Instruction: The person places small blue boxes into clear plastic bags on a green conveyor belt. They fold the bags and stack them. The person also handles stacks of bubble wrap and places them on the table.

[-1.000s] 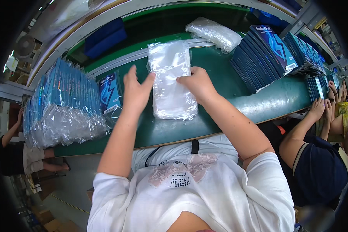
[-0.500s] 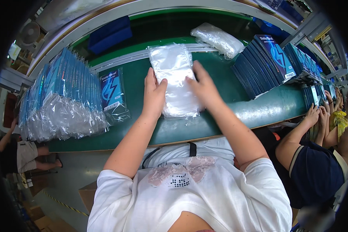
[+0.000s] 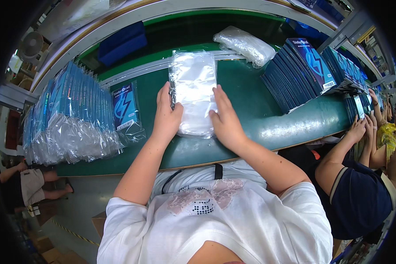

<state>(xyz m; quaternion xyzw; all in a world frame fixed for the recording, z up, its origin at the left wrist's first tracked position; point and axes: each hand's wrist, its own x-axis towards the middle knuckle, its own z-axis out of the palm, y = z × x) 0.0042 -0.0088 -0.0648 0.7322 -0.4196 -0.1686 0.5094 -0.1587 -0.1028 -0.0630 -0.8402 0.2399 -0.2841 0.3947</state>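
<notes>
A stack of clear plastic bags (image 3: 193,94) lies on the green table in front of me, its far end reaching the metal rail. My left hand (image 3: 168,113) rests along the stack's left side, open, fingers stretched out and thumb at the edge. Against the right side is my right hand (image 3: 225,116), also open with straight fingers, its thumb touching the stack's edge. The undersides of both hands are hidden. Left of the stack lies a flat blue box in a clear bag (image 3: 125,106).
Bagged blue boxes (image 3: 70,114) stand in a row at the left. Dark blue boxes (image 3: 292,75) lean in a row at the right. Behind are a clear plastic bundle (image 3: 246,45) and a blue bin (image 3: 122,43). A co-worker's hands (image 3: 358,128) hold something at the far right.
My right hand, blurred before, has moved off the top of the bags to their right side. My left hand has shifted slightly left and down, its thumb now at the edge.
</notes>
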